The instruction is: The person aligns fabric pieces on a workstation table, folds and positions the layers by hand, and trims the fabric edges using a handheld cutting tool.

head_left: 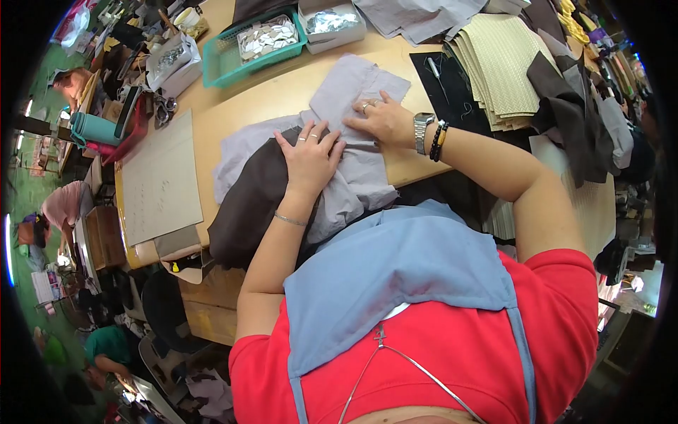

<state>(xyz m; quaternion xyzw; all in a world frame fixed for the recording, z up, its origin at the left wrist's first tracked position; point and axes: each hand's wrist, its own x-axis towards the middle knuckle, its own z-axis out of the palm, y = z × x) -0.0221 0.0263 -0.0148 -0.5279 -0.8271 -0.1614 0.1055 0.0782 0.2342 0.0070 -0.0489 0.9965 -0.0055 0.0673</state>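
The left hand (311, 157), fingers spread, rests on dark brown cloth (251, 191) and pale lavender fabric (342, 88). The right hand (388, 121), fingers parted, contacts the same fabric on the light wooden bench (265, 102), near a teal plastic basket (221, 65).

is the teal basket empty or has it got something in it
Not empty: the teal basket holds a pile of small pale pieces.

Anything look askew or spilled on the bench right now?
Nothing looks spilled. The cream sheets are stacked unevenly, edges fanned, with dark cloth lying crumpled over one side; untidy, though probably not a fault.
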